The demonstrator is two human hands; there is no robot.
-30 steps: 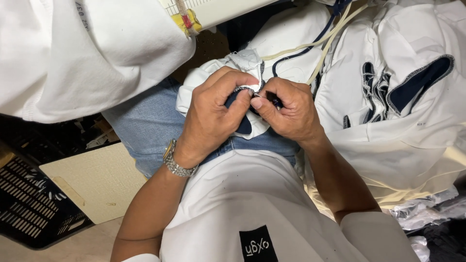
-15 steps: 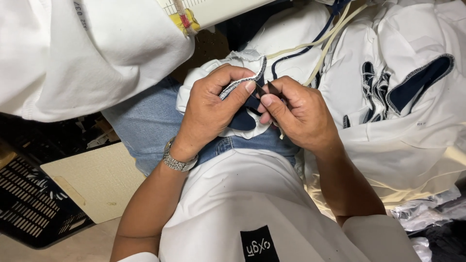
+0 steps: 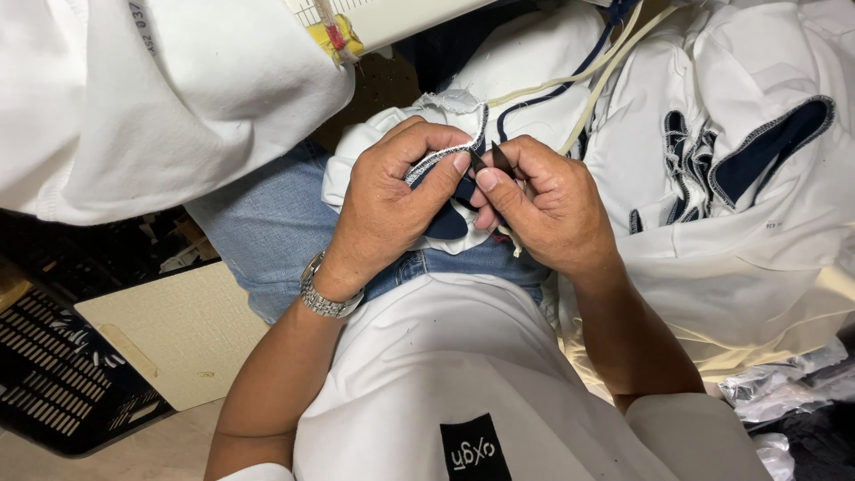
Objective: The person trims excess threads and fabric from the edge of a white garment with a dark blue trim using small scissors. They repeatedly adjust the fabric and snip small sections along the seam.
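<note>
My left hand (image 3: 387, 205) pinches the stitched navy-and-white edge of a small white garment piece (image 3: 427, 142) that lies on my lap. Beside it, my right hand (image 3: 543, 205) holds small dark thread snips (image 3: 492, 160), blades up and touching that seam edge. A metal watch (image 3: 325, 294) is on my left wrist. Both hands meet over my blue jeans (image 3: 267, 223), just above my white shirt (image 3: 445, 374).
A pile of white garments with navy trim (image 3: 739, 178) lies at the right. White fabric (image 3: 160, 98) hangs at upper left under a sewing machine edge (image 3: 374, 18). A beige board (image 3: 169, 330) and a black slotted crate (image 3: 53, 383) sit at lower left.
My hands have lifted slightly and shifted; the right hand turned so the snips' blades now point up at the seam edge held by my left thumb and forefinger.
</note>
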